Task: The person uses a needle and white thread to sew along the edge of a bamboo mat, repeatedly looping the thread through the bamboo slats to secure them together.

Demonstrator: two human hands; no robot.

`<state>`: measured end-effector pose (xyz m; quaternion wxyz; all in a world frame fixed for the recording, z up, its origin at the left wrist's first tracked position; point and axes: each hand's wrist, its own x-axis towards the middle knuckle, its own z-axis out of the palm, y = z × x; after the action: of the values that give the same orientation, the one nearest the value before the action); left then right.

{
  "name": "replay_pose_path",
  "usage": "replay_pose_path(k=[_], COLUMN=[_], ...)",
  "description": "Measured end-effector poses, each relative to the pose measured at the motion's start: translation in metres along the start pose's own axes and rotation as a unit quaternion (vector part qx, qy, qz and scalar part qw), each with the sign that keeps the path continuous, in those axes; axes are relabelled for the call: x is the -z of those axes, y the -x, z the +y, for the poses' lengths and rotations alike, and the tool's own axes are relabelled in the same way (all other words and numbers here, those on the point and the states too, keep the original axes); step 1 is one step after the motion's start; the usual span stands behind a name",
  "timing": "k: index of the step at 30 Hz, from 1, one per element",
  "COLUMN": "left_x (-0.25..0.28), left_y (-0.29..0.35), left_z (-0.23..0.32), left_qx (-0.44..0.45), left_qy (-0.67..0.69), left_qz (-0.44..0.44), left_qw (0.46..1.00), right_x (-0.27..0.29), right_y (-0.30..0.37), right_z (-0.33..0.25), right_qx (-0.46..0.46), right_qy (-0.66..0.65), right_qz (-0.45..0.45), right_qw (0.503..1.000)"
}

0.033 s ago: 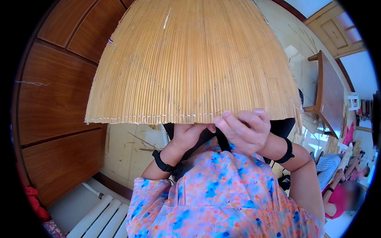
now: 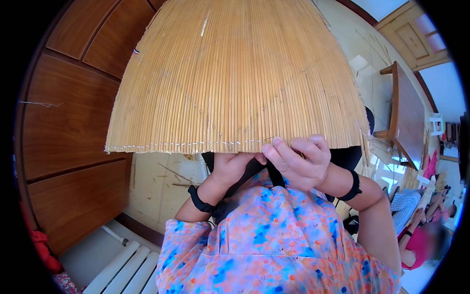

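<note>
A broad mat of thin tan straw stalks (image 2: pixel 215 98) lies spread before me, its stalks running away from me. White stitches cross its near edge from the left corner to about the middle, where my hands are. My right hand (image 2: pixel 306 159) is closed at that edge, index fingertip and thumb pinching it where the stitches end. By those fingertips shows a fine dark sliver, too small to name. My left hand (image 2: pixel 232 166) reaches under the edge, thumb and finger drawn together; its other fingers are hidden below the mat, and so is whatever they hold.
Brown wooden cabinets (image 2: pixel 73 112) rise along the left, with a white radiator (image 2: pixel 122 269) at lower left. Loose stalks (image 2: pixel 176 171) litter the pale floor. To the right stands a wooden table (image 2: pixel 409 112). A person in pink (image 2: pixel 416 247) sits at the far right.
My right hand has shifted a very little to the left along the mat's edge. My left hand keeps its place.
</note>
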<state>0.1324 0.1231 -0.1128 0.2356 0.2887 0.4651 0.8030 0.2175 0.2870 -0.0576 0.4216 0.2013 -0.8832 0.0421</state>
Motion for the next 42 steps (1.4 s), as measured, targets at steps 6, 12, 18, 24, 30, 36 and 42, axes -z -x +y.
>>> replay_pose_path(k=[6,12,18,24,30,36,42], left_x=[-0.003,-0.006,0.024,-0.002,-0.004,-0.005,-0.006], left_y=[0.003,0.006,0.034,-0.001,-0.053,-0.069,-0.069], left_z=[0.001,0.012,0.079,0.125,0.058,0.047,0.043], left_qx=[0.026,0.098,0.213,-0.079,-0.132,-0.171,-0.192], left_qy=[0.081,0.097,-0.466,-0.653,-0.614,-0.613,-0.621], left_qz=[0.034,0.077,0.028,-0.036,-0.166,-0.281,-0.291], left_qw=[0.996,0.987,0.858,0.753,0.760,0.718,0.702], right_x=[-0.002,-0.014,-0.029,-0.036,-0.042,-0.028,-0.017], right_y=[0.000,0.008,0.028,0.043,0.046,0.064,0.086], right_z=[-0.001,-0.004,0.005,0.010,0.007,0.007,-0.025], right_qx=[0.011,0.008,-0.025,-0.010,-0.016,-0.025,-0.331], right_qy=[0.014,0.015,0.038,0.047,0.047,0.048,-0.207], right_qz=[0.004,0.015,0.006,0.025,0.040,0.033,-0.119], right_qw=[1.000,1.000,0.999,0.999,0.998,0.998,0.913])
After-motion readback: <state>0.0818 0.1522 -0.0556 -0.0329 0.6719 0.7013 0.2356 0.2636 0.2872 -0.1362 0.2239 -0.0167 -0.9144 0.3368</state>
